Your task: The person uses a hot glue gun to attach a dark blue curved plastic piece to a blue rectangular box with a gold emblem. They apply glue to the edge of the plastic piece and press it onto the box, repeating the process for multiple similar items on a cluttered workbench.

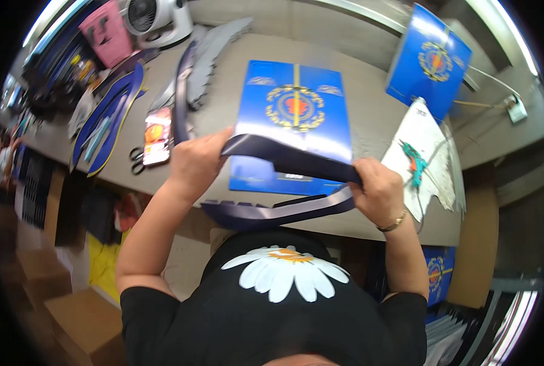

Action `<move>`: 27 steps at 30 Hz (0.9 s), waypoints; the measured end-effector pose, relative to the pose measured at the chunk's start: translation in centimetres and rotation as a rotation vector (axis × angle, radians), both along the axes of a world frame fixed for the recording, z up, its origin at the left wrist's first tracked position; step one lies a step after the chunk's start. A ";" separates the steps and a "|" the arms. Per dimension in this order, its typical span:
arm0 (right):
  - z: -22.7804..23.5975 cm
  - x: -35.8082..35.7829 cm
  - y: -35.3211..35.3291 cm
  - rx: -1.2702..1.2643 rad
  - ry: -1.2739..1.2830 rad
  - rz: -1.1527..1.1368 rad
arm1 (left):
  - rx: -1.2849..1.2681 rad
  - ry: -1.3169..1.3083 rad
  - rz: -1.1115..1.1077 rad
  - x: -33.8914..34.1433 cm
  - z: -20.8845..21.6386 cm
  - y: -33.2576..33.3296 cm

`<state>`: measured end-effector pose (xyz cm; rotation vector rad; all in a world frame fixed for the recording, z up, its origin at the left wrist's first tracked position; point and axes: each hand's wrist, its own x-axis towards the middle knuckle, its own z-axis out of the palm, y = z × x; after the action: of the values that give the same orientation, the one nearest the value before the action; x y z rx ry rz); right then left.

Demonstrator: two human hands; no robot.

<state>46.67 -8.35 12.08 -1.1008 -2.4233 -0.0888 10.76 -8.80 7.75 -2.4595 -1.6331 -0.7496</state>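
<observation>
A dark navy glossy strip (pixel 278 150) is stretched between my two hands, bowed and slightly twisted. My left hand (pixel 197 163) pinches its left end and my right hand (pixel 380 190) its right end. Beneath the strip lies a flat blue printed panel (pixel 328 94) with a round red and yellow emblem; the strip covers part of it. A second dark strip (pixel 259 215), curved and with a pale inner band, lies along the table's near edge, close to my right hand. Right of that hand, a teal and orange glue gun (pixel 414 166) rests on a white sheet (pixel 413 125).
Another blue panel (pixel 406 76) leans at the back right. On the left are a lit phone (pixel 158 135), black scissors (pixel 137 161), grey notched strips (pixel 208 67) and a curved blue piece (pixel 122 119). A white fan (pixel 144 18) and pink container (pixel 107 36) stand behind.
</observation>
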 end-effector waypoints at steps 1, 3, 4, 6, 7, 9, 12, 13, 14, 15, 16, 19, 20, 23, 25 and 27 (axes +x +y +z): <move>0.1 -0.3 0.1 0.029 0.013 0.014 | 0.014 -0.007 -0.005 0.0 -0.3 0.0; 0.2 -0.2 0.4 0.045 -0.024 0.006 | -0.179 -0.135 0.043 1.1 0.4 -0.7; 0.2 0.1 0.3 0.040 -0.055 -0.006 | -0.281 -0.191 0.076 1.4 0.9 -0.9; 0.1 0.6 0.3 0.029 -0.111 -0.013 | -0.044 -0.143 0.000 2.2 0.7 -0.7; -0.2 0.5 0.2 0.030 -0.124 -0.011 | 0.074 -0.116 -0.031 2.6 0.9 -0.8; -0.9 0.3 -0.1 0.027 -0.159 -0.002 | 0.092 0.074 -0.130 3.3 2.0 -1.1; -1.7 -1.0 -0.3 -0.005 -0.091 0.033 | 0.111 0.375 -0.199 4.5 1.0 -0.8; -1.6 -1.2 -0.3 -0.022 -0.076 0.024 | 0.131 0.336 -0.179 4.7 0.7 -0.8; -1.2 -1.1 -0.3 -0.040 -0.061 0.018 | 0.151 0.298 -0.158 5.2 0.7 -0.7; -1.1 -1.1 -0.4 -0.058 -0.039 0.013 | 0.171 0.268 -0.135 5.6 0.8 -0.7; -1.0 -1.4 -0.3 -0.075 -0.033 0.018 | 0.194 0.227 -0.143 6.0 1.7 -0.9; -0.8 -1.4 -0.7 -0.099 -0.032 0.016 | 0.253 0.231 -0.174 5.9 0.9 -0.1; -0.8 -1.3 -0.7 -0.087 -0.040 0.011 | 0.282 0.224 -0.207 5.7 1.2 0.1; 0.1 -2.1 -0.4 0.016 -0.019 0.006 | 0.161 0.154 -0.224 5.4 1.4 -0.4; 0.4 -2.1 0.3 0.143 -0.011 -0.016 | 0.092 0.093 -0.206 5.1 1.5 -0.6; 0.1 -1.6 1.0 0.083 -0.048 -0.030 | -0.038 0.026 -0.185 5.3 1.7 -1.0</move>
<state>45.08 -7.34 12.18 -1.1102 -2.4220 -0.2267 16.10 -9.77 9.41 -2.6627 -1.4388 -0.7103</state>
